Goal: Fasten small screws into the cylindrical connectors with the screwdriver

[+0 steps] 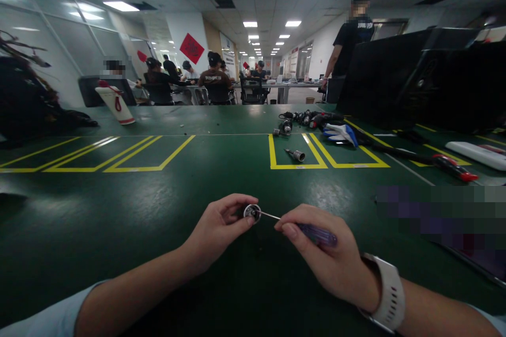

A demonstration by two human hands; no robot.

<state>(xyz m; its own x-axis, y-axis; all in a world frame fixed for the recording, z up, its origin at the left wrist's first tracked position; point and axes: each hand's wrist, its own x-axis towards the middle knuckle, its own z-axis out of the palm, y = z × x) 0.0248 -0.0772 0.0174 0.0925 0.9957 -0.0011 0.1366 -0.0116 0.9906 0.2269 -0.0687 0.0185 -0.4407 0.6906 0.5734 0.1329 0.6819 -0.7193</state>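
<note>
Between the thumb and fingers of my left hand (pixel 221 226) is a small round metal connector part (pixel 250 212), its open end turned towards the right. My right hand (pixel 322 247) is closed around the clear purple handle of a screwdriver (pixel 319 234). The thin shaft points left, and its tip reaches into the opening of the connector part. Whether the tip sits on a screw inside is too small to tell. Further back, a dark metal connector piece with a tapered end (pixel 296 155) lies inside a yellow-taped box.
Yellow tape outlines (pixel 272 152) mark the green table (pixel 158 210). Behind them lie several cabled connectors (pixel 286 126), a blue and white glove (pixel 340 135) and a red and black tool (pixel 454 167). A white power strip (pixel 476 155) is at right. People sit and stand in the background.
</note>
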